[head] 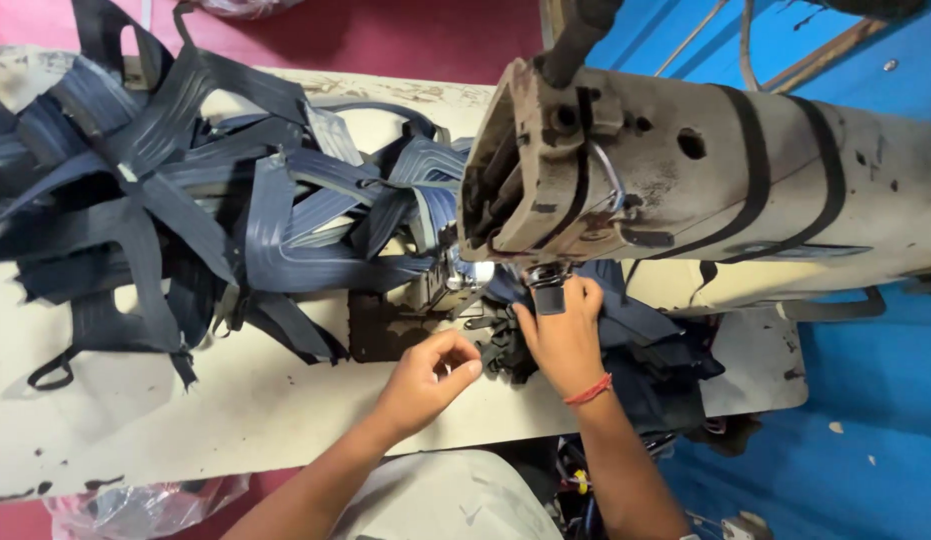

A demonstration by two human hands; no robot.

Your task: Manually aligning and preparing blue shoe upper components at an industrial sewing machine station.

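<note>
Left hand: the left hand [427, 375] sits on the worn cream worktable [235, 410], fingers curled in with thumb and forefinger pinched together near the edge of the dark piece; what it nips is too small to tell.
Right hand: the right hand [563, 335] lies flat, fingers spread, pressing on the dark navy strap piece [500, 345]; a red thread band [588, 390] circles its wrist.
Work piece: that dark piece lies under the needle end of the machine, between the two hands, touching the right palm.
Machine: a scuffed, dirty cream industrial sewing machine [685, 170], with two black bands wrapped around its arm, overhangs the table and hides much of the sewing spot.
Strap heap: a big tangled heap of blue-grey ribbed webbing straps [185, 200] covers the left half of the table, reaching right up to the machine head.
Dark cloth: more dark fabric [655, 360] bunches just right of the right hand.
Wrapping: a crumpled clear plastic bag [135, 505] lies below the table's near edge, on the left.
Surroundings: blue surface [865, 400] on the right, red surface [385, 35] beyond the table.
</note>
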